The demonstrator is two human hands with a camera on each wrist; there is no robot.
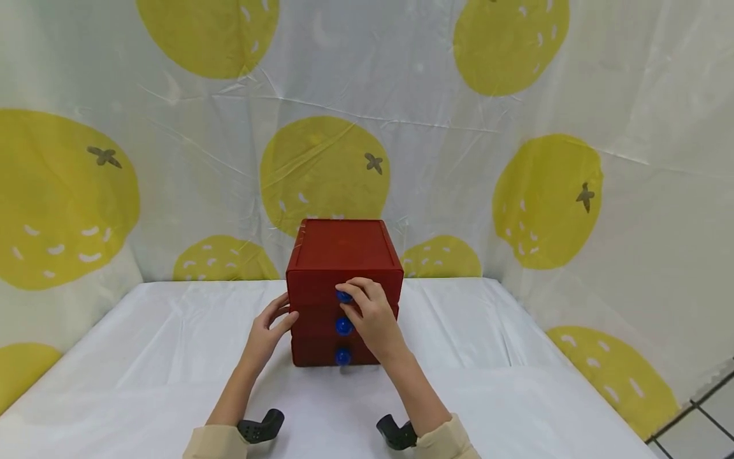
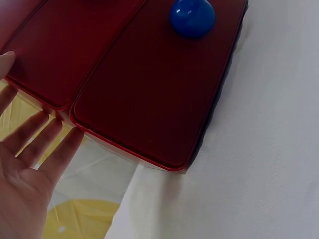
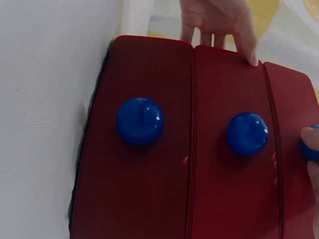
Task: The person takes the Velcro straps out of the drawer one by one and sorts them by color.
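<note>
A red three-drawer box stands on the white-covered table, its front facing me. Each drawer front carries one round blue knob, in a vertical row. My right hand pinches the top knob between thumb and fingers. Below it, the middle knob and the bottom knob are untouched. At the box's left side is my left hand, holding the edge with its thumb on the front and its fingers along the side wall. The left wrist view shows those fingers against the side.
White cloth covers the table. Behind it hangs a pale curtain printed with yellow fruit. Dark wrist mounts sit at both sleeves. Floor tiles show at the lower right.
</note>
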